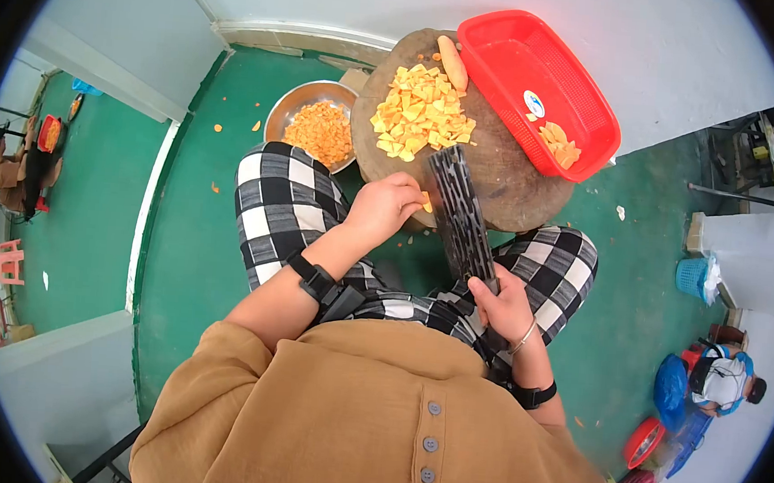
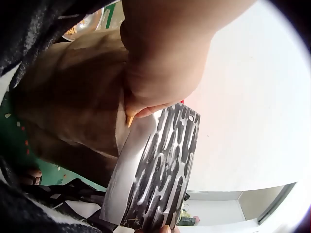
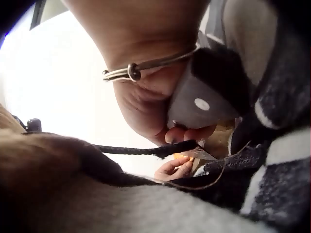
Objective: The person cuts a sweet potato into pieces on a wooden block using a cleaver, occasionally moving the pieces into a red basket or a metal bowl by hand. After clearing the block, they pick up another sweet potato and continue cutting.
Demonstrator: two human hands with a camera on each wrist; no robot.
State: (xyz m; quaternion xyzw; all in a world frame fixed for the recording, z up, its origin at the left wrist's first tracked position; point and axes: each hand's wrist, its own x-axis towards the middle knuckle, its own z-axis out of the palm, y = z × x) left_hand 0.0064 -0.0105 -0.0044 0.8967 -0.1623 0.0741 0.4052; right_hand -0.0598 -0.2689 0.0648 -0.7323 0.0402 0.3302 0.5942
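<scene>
A person sits over a round wooden chopping block [image 1: 508, 174] with a pile of diced orange pieces [image 1: 423, 114] and a whole carrot [image 1: 452, 62] on it. My right hand [image 1: 501, 305] grips the handle [image 3: 204, 97] of a dark patterned cleaver [image 1: 461, 215], blade [image 2: 163, 167] over the block's near edge. My left hand [image 1: 388, 204] pinches a small orange piece [image 1: 427, 201] against the blade's side; the wrist view shows that orange piece [image 2: 130, 119] at the fingertips.
A red plastic basket [image 1: 542, 82] with a few orange slices [image 1: 560, 144] rests on the block's far right. A metal bowl [image 1: 293, 105] of diced orange bits stands on the green floor to the left. Checked trousers [image 1: 286, 203] cover the knees flanking the block.
</scene>
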